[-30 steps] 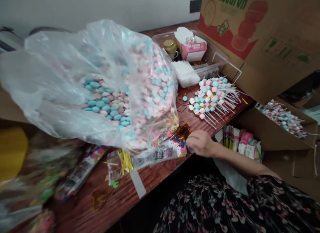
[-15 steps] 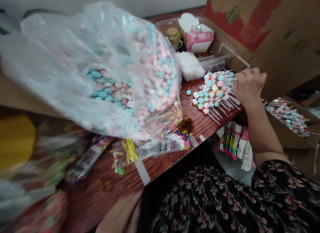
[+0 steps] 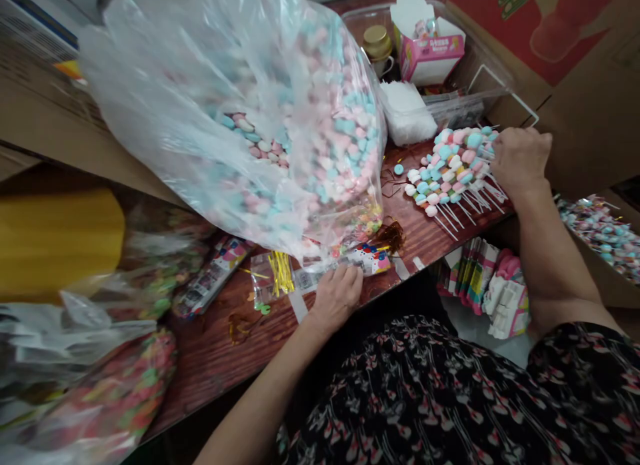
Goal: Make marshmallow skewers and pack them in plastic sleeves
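My left hand (image 3: 339,297) lies at the near table edge, its slightly bent fingers on a stack of clear printed plastic bags (image 3: 307,276); I see nothing gripped in it. Beside it are gold twist ties (image 3: 281,272) in a small clear packet. At the right, my right hand (image 3: 523,160) is closed at the stick ends of a pile of candy skewers (image 3: 447,168), with a stick running into its fingers; the fingertips are hidden. Pink, blue and white marshmallow-like pieces are threaded on the white sticks. One loose blue piece (image 3: 399,169) lies left of the pile.
A big clear bag of pastel candies (image 3: 345,145) fills the table's middle. Behind stands a clear plastic bin (image 3: 493,78) with a pink box (image 3: 433,55). A box of wrapped skewers (image 3: 600,232) stands right. Bags of coloured candies (image 3: 120,392) lie at left.
My left hand has come up from below the table edge onto the printed bags. My right hand stays at the skewers' stick ends. The whole view has shifted.
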Available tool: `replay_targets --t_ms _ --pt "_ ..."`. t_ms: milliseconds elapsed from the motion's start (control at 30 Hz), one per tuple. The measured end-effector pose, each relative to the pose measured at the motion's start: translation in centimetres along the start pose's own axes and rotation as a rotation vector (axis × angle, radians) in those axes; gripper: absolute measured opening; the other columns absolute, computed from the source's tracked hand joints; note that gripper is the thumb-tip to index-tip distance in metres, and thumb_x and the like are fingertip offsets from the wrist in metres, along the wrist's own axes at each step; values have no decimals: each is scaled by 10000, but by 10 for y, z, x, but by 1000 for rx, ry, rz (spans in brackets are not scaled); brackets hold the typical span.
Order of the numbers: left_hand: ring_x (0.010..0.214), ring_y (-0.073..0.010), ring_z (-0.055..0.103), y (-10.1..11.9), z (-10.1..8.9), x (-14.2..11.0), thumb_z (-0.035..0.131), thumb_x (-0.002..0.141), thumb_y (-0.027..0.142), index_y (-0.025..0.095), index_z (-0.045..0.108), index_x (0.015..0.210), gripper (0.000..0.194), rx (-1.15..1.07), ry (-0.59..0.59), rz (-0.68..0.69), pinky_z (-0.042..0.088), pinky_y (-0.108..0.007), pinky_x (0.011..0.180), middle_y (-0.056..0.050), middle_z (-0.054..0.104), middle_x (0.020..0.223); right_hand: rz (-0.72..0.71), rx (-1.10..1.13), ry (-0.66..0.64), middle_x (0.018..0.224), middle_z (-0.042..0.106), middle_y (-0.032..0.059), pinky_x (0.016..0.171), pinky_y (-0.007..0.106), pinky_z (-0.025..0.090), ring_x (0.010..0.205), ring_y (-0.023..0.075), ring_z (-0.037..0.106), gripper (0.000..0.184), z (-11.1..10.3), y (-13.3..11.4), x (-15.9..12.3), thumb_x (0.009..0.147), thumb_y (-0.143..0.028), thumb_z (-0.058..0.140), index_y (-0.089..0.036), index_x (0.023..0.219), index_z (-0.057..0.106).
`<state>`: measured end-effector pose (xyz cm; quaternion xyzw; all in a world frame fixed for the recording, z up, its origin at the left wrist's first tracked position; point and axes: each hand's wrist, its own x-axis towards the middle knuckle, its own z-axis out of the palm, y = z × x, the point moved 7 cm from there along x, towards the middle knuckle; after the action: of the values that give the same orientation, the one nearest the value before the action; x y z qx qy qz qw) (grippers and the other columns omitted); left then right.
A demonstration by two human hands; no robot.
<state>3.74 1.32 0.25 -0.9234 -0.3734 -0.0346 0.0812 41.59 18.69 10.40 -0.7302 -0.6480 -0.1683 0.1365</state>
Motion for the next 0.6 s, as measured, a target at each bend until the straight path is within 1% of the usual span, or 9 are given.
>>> replay_targets --t_ms 33,100,200,267,300,333,400,467,600 --pt "791 -245 564 -2 0 -2 474 912 136 122 659 1011 211 -8 49 -1 415 -367 642 -100 632 821 7 32 52 841 656 149 733 398 266 781 218 453 154 -4 2 -3 883 -233 470 -171 811 591" --pt "787 -238 564 -6 1 -5 511 890 145 146 668 972 176 -41 109 -32 403 -360 642 -90 625 788 14 113 207 845 670 142 712 383 294 770 227 473 179 -20 4 -14 888 -259 468 -188 795 603" --pt "774 -228 557 -10 0 -3 536 887 159 187 676 978 169 -89 105 -154 382 -351 634 -80 623 786 -10 284 434 819 664 100 716 369 365 775 230 533 191 -50 4 -50 901 -267 464 -204 792 607" --pt "799 -234 558 -11 -2 -1 550 892 181 211 675 1044 200 -112 91 -242 383 -350 643 -82 636 829 -63 401 451 788 645 62 710 351 404 760 218 560 166 -63 -1 -76 904 -257 479 -209 818 612" --pt "818 -238 559 -12 -3 0 559 888 183 216 676 1058 209 -130 91 -275 392 -350 655 -83 643 854 -101 443 429 768 634 48 698 341 414 740 210 565 157 -67 -4 -87 900 -245 485 -210 816 613" --pt "832 -240 559 -13 -4 0 566 883 177 216 683 1038 198 -155 100 -301 402 -349 670 -83 649 869 -166 465 358 758 631 37 693 332 420 729 201 568 144 -69 -9 -96 894 -231 494 -211 816 614" --pt "835 -235 558 -17 -4 1 570 882 170 206 698 916 137 -231 145 -350 423 -345 697 -75 655 855 -317 441 188 754 639 29 694 321 419 718 190 569 125 -70 -22 -110 877 -203 509 -205 816 618" --pt "810 -218 561 -24 -3 1 568 897 188 194 689 809 150 -348 223 -391 443 -338 719 -63 654 813 -458 310 18 753 650 37 699 324 396 723 190 562 121 -72 -35 -119 859 -178 514 -193 812 624" --pt "774 -185 580 -37 -1 -2 602 898 230 195 687 782 148 -571 376 -447 464 -324 741 -35 652 776 -643 -51 -200 716 634 54 706 339 308 748 203 532 132 -81 -63 -122 820 -129 514 -180 770 626"
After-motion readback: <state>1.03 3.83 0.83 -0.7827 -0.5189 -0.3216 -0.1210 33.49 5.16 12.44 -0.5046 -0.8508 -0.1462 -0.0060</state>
